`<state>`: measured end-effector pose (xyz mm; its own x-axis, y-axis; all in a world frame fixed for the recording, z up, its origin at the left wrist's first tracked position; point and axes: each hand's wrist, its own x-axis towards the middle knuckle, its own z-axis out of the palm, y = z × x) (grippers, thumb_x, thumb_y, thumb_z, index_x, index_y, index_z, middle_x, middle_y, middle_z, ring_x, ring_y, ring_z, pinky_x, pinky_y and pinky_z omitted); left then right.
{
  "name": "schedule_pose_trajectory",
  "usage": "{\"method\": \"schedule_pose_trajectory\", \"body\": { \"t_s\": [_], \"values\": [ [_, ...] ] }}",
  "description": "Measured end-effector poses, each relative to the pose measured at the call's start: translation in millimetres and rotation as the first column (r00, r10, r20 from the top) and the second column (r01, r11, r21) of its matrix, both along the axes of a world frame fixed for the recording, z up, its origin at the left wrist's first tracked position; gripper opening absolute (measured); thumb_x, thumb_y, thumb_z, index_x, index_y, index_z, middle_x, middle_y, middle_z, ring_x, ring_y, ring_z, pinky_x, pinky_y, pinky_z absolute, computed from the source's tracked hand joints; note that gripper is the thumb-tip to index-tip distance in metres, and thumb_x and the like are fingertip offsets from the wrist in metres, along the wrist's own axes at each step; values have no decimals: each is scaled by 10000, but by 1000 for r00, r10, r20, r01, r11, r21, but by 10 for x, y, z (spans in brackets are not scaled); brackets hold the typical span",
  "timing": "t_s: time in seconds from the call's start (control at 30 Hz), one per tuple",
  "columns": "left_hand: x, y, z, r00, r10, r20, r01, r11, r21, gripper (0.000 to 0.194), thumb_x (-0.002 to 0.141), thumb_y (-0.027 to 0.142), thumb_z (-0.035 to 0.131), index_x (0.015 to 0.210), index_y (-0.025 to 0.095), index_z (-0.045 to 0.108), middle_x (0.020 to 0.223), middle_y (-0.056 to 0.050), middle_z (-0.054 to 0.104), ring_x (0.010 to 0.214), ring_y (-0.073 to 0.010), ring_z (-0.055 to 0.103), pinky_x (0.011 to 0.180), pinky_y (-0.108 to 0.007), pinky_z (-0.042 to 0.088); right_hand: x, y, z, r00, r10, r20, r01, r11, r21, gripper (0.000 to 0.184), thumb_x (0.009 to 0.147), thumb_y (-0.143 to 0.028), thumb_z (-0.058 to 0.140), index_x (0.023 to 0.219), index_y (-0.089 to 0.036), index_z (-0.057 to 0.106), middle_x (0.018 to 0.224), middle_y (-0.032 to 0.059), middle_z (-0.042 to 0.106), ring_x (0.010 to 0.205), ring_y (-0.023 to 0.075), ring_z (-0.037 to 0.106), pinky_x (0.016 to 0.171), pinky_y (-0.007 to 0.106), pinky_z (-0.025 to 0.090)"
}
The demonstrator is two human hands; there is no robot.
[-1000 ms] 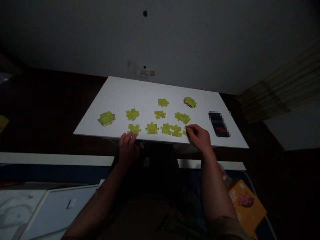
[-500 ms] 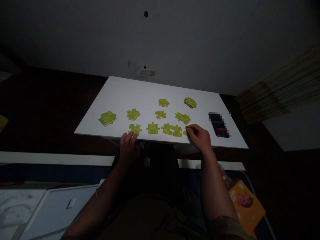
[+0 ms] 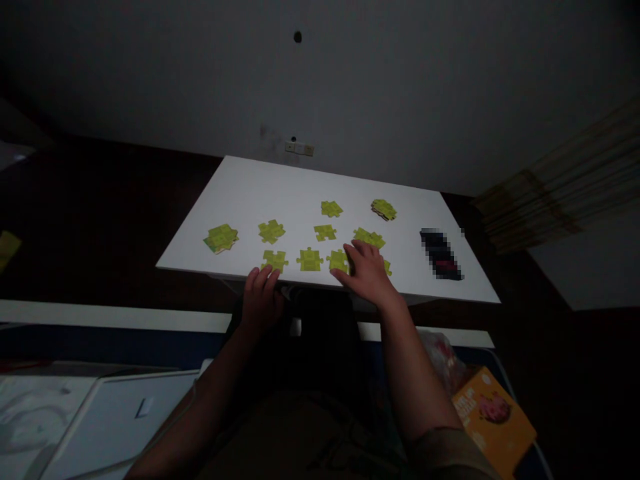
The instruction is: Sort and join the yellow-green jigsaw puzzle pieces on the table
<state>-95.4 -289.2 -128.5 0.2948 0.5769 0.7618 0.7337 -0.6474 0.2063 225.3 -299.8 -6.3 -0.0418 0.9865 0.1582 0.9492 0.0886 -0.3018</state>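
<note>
Several yellow-green jigsaw puzzle pieces lie on the white table (image 3: pixel 280 183). My left hand (image 3: pixel 260 297) rests at the near edge, fingers laid out flat beside the leftmost piece of the front row (image 3: pixel 275 261). Over the right part of that row is my right hand (image 3: pixel 369 272), thumb and fingers spread around a puzzle piece (image 3: pixel 338 261) that lies on the table. The hand hides the piece right of it, and a sliver of another piece (image 3: pixel 387 266) shows past the knuckles. Between the two hands lies a single puzzle piece (image 3: pixel 310 259).
Piles of puzzle pieces sit at the left (image 3: pixel 221 238) and far right (image 3: pixel 384 209). Behind the front row are overlapping pieces (image 3: pixel 271 231) and a single piece (image 3: pixel 325 232). A dark, pixelated object (image 3: pixel 441 255) lies at the right. Below is an orange box (image 3: pixel 495 420).
My right hand has moved left from the row's right end, and its fingers have gone from a pinch to spread. My left hand stays at the edge. The view has shifted slightly.
</note>
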Motion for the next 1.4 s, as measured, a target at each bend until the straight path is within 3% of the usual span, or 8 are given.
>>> {"method": "schedule_pose_trajectory", "body": {
  "t_s": [0.23,0.33,0.47,0.6,0.77,0.83,1.07,1.4],
  "values": [
    [-45,-23,-35,1000,-2,-14,1,999,-35,693,923,97,629,1602,189,525,1523,-197,671,1512,-380,576,1259,-624,487,-33,193,46,997,55,-51,-57,998,-29,586,923,-463,791,1438,-195,708,1565,210,639,1456,457,517,1229,620,427],
    [-35,-22,-41,1000,-5,8,5,999,-40,702,926,97,625,1614,190,523,1527,-196,672,1520,-381,571,1268,-629,477,-60,194,106,989,57,-138,-54,998,29,515,861,-425,830,1325,-230,719,1360,171,734,1290,416,608,1122,570,497],
    [-33,-18,-61,1000,-19,16,19,998,-51,730,934,96,610,1646,204,493,1537,-192,673,1501,-362,602,1289,-627,459,-129,104,137,930,33,-367,-6,997,73,329,933,-435,753,1209,-256,745,1054,88,766,967,305,690,893,462,561],
    [-36,-15,-87,1000,-15,7,16,999,-48,721,938,106,613,1643,202,492,1531,-195,674,1493,-363,611,1287,-636,462,-229,0,72,778,-27,-628,109,990,91,479,915,-459,762,1354,-268,729,1098,66,776,842,241,706,755,397,586],
    [-23,-12,-71,1000,-9,27,10,1000,-29,688,931,104,629,1607,195,532,1530,-198,666,1521,-378,574,1265,-646,480,-327,-64,18,410,-154,-899,202,977,-76,445,801,-466,823,1157,-282,628,982,11,770,742,233,778,661,363,627],
    [-20,-8,-49,999,-20,28,20,1000,-9,695,927,93,631,1609,179,529,1514,-206,670,1524,-375,565,1258,-631,490,-329,-74,32,327,-188,-926,178,975,-134,433,802,-496,827,1108,-283,607,916,-1,780,725,241,785,651,362,630],
    [-16,-6,-5,1000,-3,-3,3,1000,2,691,929,101,636,1604,177,512,1486,-203,682,1473,-366,611,1243,-627,514,-311,-76,102,405,-197,-893,276,957,-87,445,804,-520,779,1139,-236,706,705,-18,747,609,201,654,589,307,494],
    [-38,-7,-102,999,-22,33,24,996,-82,704,923,110,622,1613,208,528,1528,-199,674,1508,-372,598,1307,-672,441,-331,-68,55,447,-184,-876,242,967,-80,355,834,-488,675,1113,-280,601,636,-66,669,528,180,552,519,288,388]
  ]
}}
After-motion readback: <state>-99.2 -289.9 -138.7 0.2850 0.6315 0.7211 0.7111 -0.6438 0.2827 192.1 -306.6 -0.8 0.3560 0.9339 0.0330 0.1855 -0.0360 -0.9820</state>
